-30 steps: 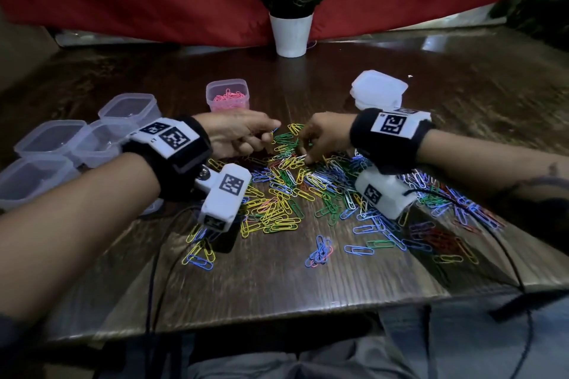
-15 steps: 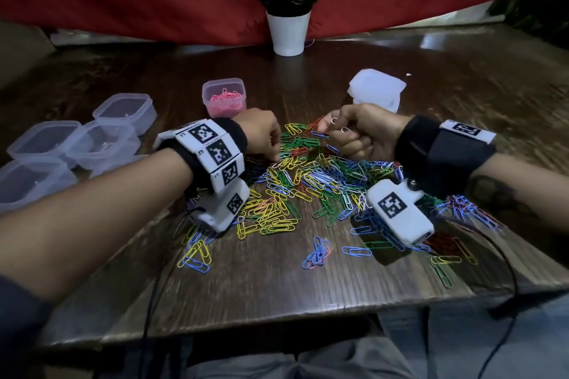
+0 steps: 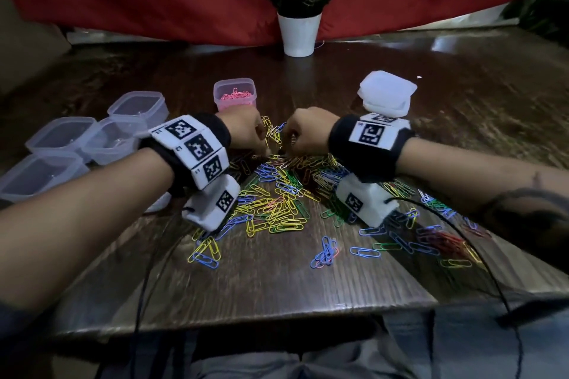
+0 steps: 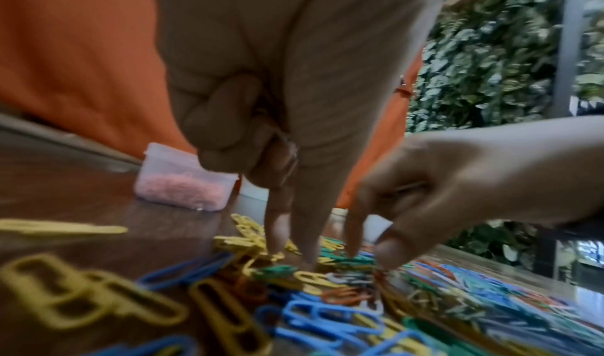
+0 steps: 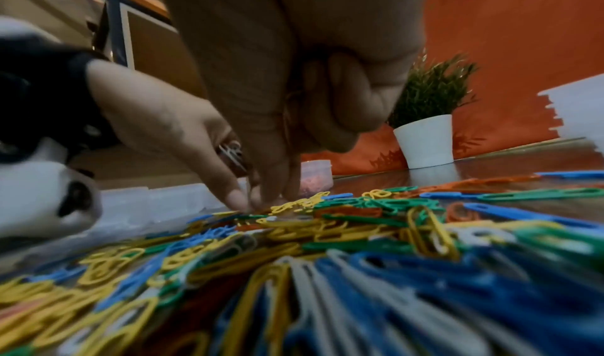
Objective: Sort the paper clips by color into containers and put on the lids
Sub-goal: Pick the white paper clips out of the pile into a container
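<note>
1. Done so far, judging by how things lie: one container (image 3: pixel 234 95) at the far side of the counter (image 3: pixel 277 280) holds pink clips, and almost no pink shows in the loose heap, so the pink sort looks close to finished. It has no lid on.

2. Left to sort: the main pile of paper clips (image 3: pixel 277 194) lies mid-counter, a mix of yellow, blue, green, red or orange and white, with smaller strays nearer the front edge.

3. Four clear containers (image 3: pixel 92 138) stand grouped at the left. They look empty, though they are too dim to be sure.

4. The stack of lids (image 3: pixel 386 95) sits at the far right, just beyond the right wrist. None is fitted on any container, so that whole step is still ahead.

5. The left hand (image 3: pixel 246 132) is at the far edge of the pile. Its grip has two fingers (image 4: pixel 307 219) pointed down into the clips, the others curled into the palm over what looks like a few pale clips; the blur keeps me from being sure.

6. The right hand (image 3: pixel 304 132) is just beside it, fingertips (image 5: pixel 261 193) down in the same patch. Its grip is likewise curled, and a thin wire shape shows in the fold, but whether it holds clips I cannot tell.

7. My estimate: one colour of about six is finished, so the task is early.
</note>
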Action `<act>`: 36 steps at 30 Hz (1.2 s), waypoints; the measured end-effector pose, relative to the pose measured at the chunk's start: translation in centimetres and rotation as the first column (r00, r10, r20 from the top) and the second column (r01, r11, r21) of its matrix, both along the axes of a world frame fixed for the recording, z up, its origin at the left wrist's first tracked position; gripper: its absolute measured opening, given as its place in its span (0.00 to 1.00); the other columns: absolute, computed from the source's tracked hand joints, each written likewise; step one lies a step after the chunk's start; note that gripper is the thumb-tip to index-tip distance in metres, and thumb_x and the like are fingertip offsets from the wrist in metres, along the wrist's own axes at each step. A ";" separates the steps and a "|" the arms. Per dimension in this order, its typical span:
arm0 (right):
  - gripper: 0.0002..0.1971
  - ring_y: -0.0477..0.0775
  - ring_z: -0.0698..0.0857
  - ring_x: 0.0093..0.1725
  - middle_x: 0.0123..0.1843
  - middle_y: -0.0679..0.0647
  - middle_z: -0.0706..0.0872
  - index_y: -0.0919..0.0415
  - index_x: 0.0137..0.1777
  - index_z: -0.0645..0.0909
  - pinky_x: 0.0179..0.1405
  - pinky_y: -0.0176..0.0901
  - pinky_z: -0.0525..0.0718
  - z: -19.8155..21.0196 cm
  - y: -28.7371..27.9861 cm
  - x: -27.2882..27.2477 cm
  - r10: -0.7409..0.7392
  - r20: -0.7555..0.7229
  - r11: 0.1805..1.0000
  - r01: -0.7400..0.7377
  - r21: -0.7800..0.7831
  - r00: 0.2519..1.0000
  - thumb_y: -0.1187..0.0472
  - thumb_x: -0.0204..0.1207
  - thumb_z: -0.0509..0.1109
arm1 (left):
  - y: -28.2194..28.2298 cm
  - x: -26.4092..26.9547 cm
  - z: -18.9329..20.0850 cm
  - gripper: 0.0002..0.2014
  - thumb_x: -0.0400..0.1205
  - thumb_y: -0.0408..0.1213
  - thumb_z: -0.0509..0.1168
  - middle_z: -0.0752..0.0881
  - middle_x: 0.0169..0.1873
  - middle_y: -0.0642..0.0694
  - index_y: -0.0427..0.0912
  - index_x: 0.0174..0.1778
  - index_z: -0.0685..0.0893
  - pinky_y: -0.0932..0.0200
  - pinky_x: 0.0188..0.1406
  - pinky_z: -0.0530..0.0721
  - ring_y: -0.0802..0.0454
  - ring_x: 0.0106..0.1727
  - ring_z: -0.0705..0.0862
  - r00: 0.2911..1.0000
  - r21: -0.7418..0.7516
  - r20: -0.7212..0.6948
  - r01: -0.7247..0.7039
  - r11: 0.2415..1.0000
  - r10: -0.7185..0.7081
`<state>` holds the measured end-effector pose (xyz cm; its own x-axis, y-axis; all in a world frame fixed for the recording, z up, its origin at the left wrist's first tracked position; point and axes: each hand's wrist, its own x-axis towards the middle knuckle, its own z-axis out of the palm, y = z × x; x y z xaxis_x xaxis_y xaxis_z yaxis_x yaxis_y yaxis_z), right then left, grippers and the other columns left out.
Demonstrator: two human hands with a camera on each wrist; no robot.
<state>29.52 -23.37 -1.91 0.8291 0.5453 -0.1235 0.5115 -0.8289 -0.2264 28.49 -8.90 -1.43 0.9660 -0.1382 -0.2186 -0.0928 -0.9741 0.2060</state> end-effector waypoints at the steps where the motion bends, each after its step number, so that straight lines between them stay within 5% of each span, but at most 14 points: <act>1: 0.12 0.50 0.78 0.43 0.45 0.53 0.84 0.56 0.54 0.86 0.39 0.37 0.71 -0.1 0.4 0.3 0.004 -0.004 1.000 -0.004 -0.023 1.000 0.56 0.71 0.74 | -0.4 0.0 -0.1 0.10 0.74 0.42 0.73 0.81 0.32 0.46 0.37 0.42 0.85 0.63 0.29 0.70 0.51 0.38 0.77 1.000 -0.032 0.007 -0.001 0.999 0.001; 7: 0.12 0.49 0.78 0.35 0.36 0.56 0.80 0.68 0.51 0.84 0.24 0.34 0.70 -0.4 0.4 1.7 -0.061 -0.208 0.998 0.056 -0.029 0.976 0.62 0.71 0.75 | -2.0 0.0 -0.4 0.10 0.70 0.39 0.77 0.84 0.35 0.45 0.38 0.43 0.89 0.61 0.36 0.73 0.53 0.39 0.79 0.997 -0.085 0.010 0.078 0.993 -0.077; 9: 0.04 0.42 0.74 0.23 0.28 0.51 0.77 0.63 0.42 0.83 0.16 0.28 0.68 0.1 -1.1 2.0 -0.100 -0.318 0.987 0.134 0.088 0.943 0.63 0.72 0.74 | -2.4 0.1 -0.5 0.10 0.69 0.40 0.77 0.84 0.35 0.48 0.41 0.44 0.90 0.65 0.29 0.70 0.55 0.38 0.78 0.995 -0.041 0.040 0.095 0.995 -0.093; 11: 0.07 0.41 0.69 0.15 0.21 0.49 0.74 0.59 0.35 0.80 0.13 0.29 0.66 0.6 -2.9 2.5 -0.125 -0.404 0.967 0.203 0.156 0.906 0.60 0.73 0.73 | -2.7 0.3 -0.6 0.10 0.68 0.39 0.78 0.84 0.35 0.49 0.41 0.44 0.90 0.65 0.29 0.71 0.55 0.38 0.78 0.993 -0.010 0.045 0.107 0.994 -0.106; 17: 0.18 0.43 0.56 0.13 0.17 0.48 0.60 0.58 0.28 0.65 0.15 0.28 0.55 0.1 -5.3 3.1 -0.138 -0.703 0.883 0.408 0.231 0.698 0.59 0.81 0.62 | -2.1 1.0 -0.4 0.06 0.70 0.27 0.75 0.87 0.39 0.47 0.37 0.39 0.87 0.64 0.37 0.76 0.56 0.37 0.79 0.986 -0.040 -0.100 0.129 0.991 -0.132; 20: 0.19 0.40 0.55 0.09 0.13 0.46 0.59 0.58 0.28 0.58 0.09 0.26 0.50 0.5 -4.7 2.7 -0.126 -0.823 0.812 0.534 0.235 0.554 0.60 0.83 0.50 | -2.0 0.9 -0.5 0.11 0.68 0.35 0.78 0.87 0.38 0.47 0.38 0.44 0.89 0.59 0.44 0.79 0.55 0.39 0.80 0.991 -0.073 -0.047 0.118 0.990 -0.121; 22: 0.19 0.40 0.55 0.09 0.12 0.47 0.59 0.58 0.28 0.58 0.08 0.26 0.50 0.7 -4.4 2.3 -0.100 -0.841 0.812 0.532 0.239 0.531 0.61 0.83 0.48 | -2.4 0.8 -0.7 0.12 0.66 0.39 0.79 0.86 0.37 0.50 0.40 0.43 0.90 0.59 0.45 0.78 0.56 0.41 0.80 0.984 -0.067 -0.002 0.180 0.981 -0.180; 25: 0.15 0.41 0.56 0.10 0.22 0.51 0.63 0.58 0.33 0.63 0.11 0.26 0.50 0.7 -4.0 2.1 -0.129 -0.789 0.832 0.499 0.245 0.601 0.65 0.82 0.48 | -3.1 0.8 -0.7 0.09 0.69 0.38 0.77 0.82 0.31 0.55 0.41 0.42 0.90 0.63 0.42 0.75 0.59 0.37 0.78 0.962 0.003 -0.011 0.272 0.962 -0.272; 29: 0.07 0.39 0.70 0.16 0.28 0.50 0.71 0.62 0.48 0.79 0.13 0.27 0.64 1.3 -2.8 1.4 -0.097 -0.326 0.986 0.137 0.100 0.940 0.67 0.82 0.59 | -2.5 0.9 -0.6 0.04 0.73 0.35 0.74 0.83 0.29 0.56 0.40 0.41 0.89 0.66 0.37 0.75 0.61 0.33 0.78 0.955 -0.009 -0.037 0.294 0.956 -0.295; 33: 0.12 0.46 0.75 0.35 0.37 0.50 0.81 0.62 0.57 0.85 0.27 0.30 0.68 1.0 -1.6 1.7 0.056 -0.136 0.994 -0.068 -0.083 0.989 0.59 0.75 0.71 | -1.1 1.1 -0.7 0.07 0.73 0.31 0.74 0.88 0.39 0.49 0.40 0.46 0.90 0.61 0.45 0.77 0.60 0.37 0.80 0.952 -0.065 -0.019 0.304 0.950 -0.306; 36: 0.13 0.51 0.78 0.42 0.49 0.57 0.87 0.57 0.57 0.86 0.34 0.36 0.72 0.6 -0.5 1.9 0.087 -0.048 0.970 -0.096 -0.222 0.995 0.60 0.72 0.72 | -1.0 1.1 -0.8 0.09 0.70 0.32 0.77 0.87 0.37 0.51 0.42 0.45 0.90 0.66 0.39 0.74 0.68 0.34 0.77 0.944 -0.053 -0.021 0.328 0.943 -0.329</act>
<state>31.42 -23.87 -1.33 0.7694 0.5738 -0.2806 0.5824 -0.8106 -0.0609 29.58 -9.91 -2.19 0.8584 -0.4579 -0.2312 -0.3993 -0.8794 0.2592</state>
